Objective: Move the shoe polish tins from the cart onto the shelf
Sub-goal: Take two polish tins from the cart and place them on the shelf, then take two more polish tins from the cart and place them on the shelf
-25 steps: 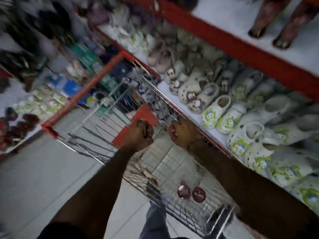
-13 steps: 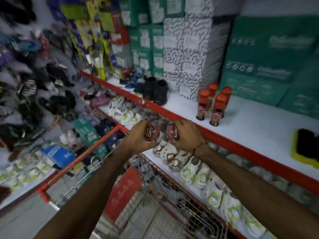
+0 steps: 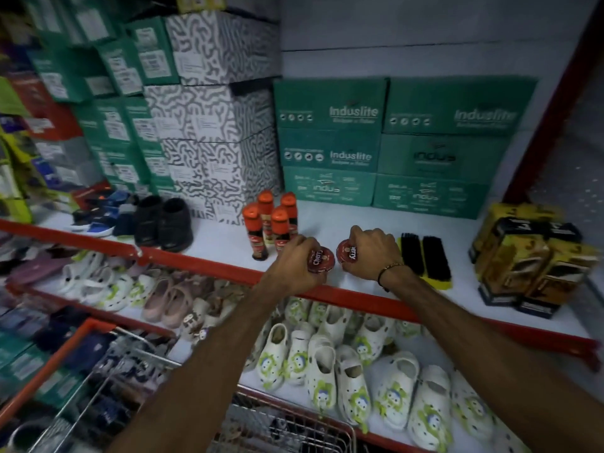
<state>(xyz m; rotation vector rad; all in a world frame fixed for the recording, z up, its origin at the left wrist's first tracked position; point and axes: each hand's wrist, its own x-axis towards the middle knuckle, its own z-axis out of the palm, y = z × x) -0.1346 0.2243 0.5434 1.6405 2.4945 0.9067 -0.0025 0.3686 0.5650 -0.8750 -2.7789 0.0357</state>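
My left hand (image 3: 295, 260) grips a round dark-red shoe polish tin (image 3: 321, 260) and my right hand (image 3: 372, 253) grips a second one (image 3: 348, 252). Both tins are side by side, just over the front part of the white shelf (image 3: 353, 223) with the red front edge. Whether they touch the shelf surface I cannot tell. The wire cart (image 3: 287, 426) shows at the bottom, below my forearms.
Several orange-capped polish bottles (image 3: 271, 223) stand just left of the tins; black brushes (image 3: 425, 256) lie just to the right, with yellow-black boxes (image 3: 523, 256) further right. Green and patterned shoe boxes (image 3: 330, 142) fill the shelf's back. White clogs (image 3: 343, 364) fill the lower shelf.
Both hands rose from the cart with a tin each and moved forward and right onto the shelf, between the bottles and brushes. The view swung up from the cart.
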